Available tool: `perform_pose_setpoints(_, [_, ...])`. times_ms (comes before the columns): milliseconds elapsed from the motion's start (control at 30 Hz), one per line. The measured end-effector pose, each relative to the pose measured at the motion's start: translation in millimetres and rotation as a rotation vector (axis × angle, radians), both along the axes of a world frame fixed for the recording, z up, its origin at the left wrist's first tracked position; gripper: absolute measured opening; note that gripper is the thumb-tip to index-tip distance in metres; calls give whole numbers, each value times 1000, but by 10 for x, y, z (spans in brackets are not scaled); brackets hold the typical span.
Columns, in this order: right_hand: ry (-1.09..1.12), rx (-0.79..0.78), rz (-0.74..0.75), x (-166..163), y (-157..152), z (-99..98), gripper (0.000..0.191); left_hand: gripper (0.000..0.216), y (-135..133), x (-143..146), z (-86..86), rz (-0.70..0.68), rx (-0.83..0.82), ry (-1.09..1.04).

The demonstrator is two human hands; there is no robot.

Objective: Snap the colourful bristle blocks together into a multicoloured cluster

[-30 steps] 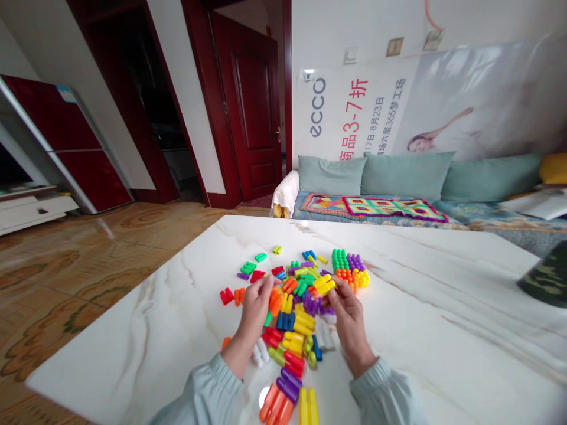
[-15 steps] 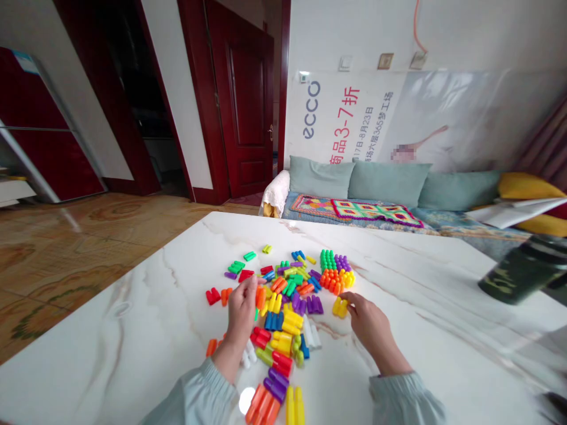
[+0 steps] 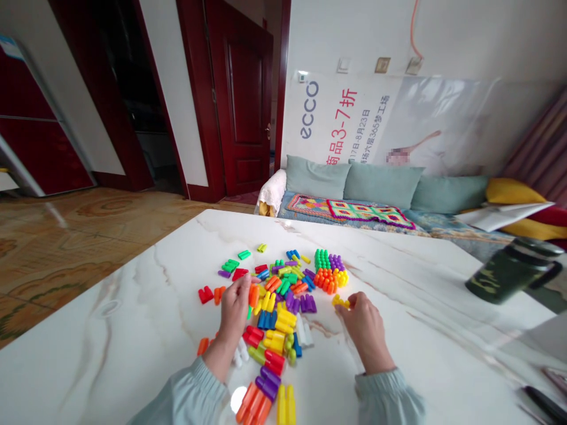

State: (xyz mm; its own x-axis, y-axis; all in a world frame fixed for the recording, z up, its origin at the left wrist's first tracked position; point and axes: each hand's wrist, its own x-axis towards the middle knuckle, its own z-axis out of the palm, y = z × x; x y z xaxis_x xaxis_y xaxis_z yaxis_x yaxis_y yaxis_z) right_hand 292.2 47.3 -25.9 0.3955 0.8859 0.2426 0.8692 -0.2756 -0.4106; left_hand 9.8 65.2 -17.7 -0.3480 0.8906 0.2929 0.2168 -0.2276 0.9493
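A pile of colourful plastic bullet-shaped blocks (image 3: 277, 307) lies spread on the white marble table (image 3: 420, 330). My right hand (image 3: 365, 330) pinches a small yellow block (image 3: 340, 301) at the pile's right side, low over the table. My left hand (image 3: 234, 310) rests on the pile's left side with its fingers curled against an orange block (image 3: 253, 295). Behind the pile sits a joined cluster of green, purple, orange and yellow blocks (image 3: 330, 270).
A dark camouflage mug (image 3: 509, 273) stands on the table at the right. A dark flat object (image 3: 547, 404) lies at the near right corner. Beyond the table are a sofa (image 3: 376, 195) with teal cushions, a red door (image 3: 245, 100) and tiled floor (image 3: 66, 236).
My right hand carried the yellow block away from the middle of the pile to the right and down towards the table. My left hand stayed at the orange block. The view swung right.
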Motion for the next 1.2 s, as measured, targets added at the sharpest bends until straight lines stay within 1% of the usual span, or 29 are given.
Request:
perform_pose_setpoints(67, [11,58,-2,57,34,-67,10,40,1,-1,3,-1,-5,7])
perform_pose_setpoints(100, [18,92,-5,85,51,-92,8,40,0,-2,4,0,-8,9])
perform_pose_setpoints(233, [57,206,-22,169,117,-147,20,40,-10,-3,12,2,-7,24])
perform_pose_setpoints(367, [96,300,-42,160,148,-128,32,41,-20,6,30,-4,-16,40])
perform_pose_setpoints(433, [110,303,-66,123,136,-99,36,40,-21,10,37,-4,-12,40])
perform_pose_setpoints(533, [132,216,-92,64,103,-81,42,41,-20,12,36,-10,-3,39])
perform_pose_setpoints(600, [128,171,-81,41,98,-96,49,42,-20,11,30,-13,-1,43])
perform_pose_setpoints(667, [112,159,-66,36,116,-124,45,42,-21,11,26,-16,-5,49])
perform_pose_setpoints(767, [116,159,-50,49,180,-164,30,43,-20,12,25,-22,-9,47])
perform_pose_setpoints(867, [148,192,-42,75,255,-197,25,42,-15,14,22,-27,1,36])
perform_pose_setpoints(1067, [197,338,-39,153,344,-293,29,43,-8,7,-5,-40,-12,25])
perform_pose_setpoints(1200, [203,372,-20,175,370,-325,31,42,-2,0,-18,-45,-6,24])
